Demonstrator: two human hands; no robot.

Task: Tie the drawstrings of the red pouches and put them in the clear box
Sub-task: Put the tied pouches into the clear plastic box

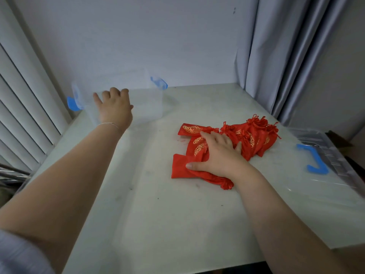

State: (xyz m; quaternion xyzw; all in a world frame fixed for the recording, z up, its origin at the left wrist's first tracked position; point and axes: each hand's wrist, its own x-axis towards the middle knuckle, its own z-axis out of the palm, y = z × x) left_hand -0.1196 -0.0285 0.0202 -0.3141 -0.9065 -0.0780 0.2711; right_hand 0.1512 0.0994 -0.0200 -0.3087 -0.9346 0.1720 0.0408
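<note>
A heap of several red pouches [248, 135] with gold patterns and red tassel drawstrings lies on the white table [158, 214], right of the middle. My right hand [219, 155] rests flat on the near pouches, fingers spread, thumb on a plain red one at the front left of the heap. The clear box [146, 103] with blue latches stands at the far left of the table, blurred. My left hand [114, 107] is on the box's near rim, its fingers curled over the edge.
The box's clear lid [324, 163] with a blue clip lies at the table's right edge. A grey curtain [286, 56] hangs at the back right. White slatted panels [23, 115] stand on the left, and the wall is behind the box.
</note>
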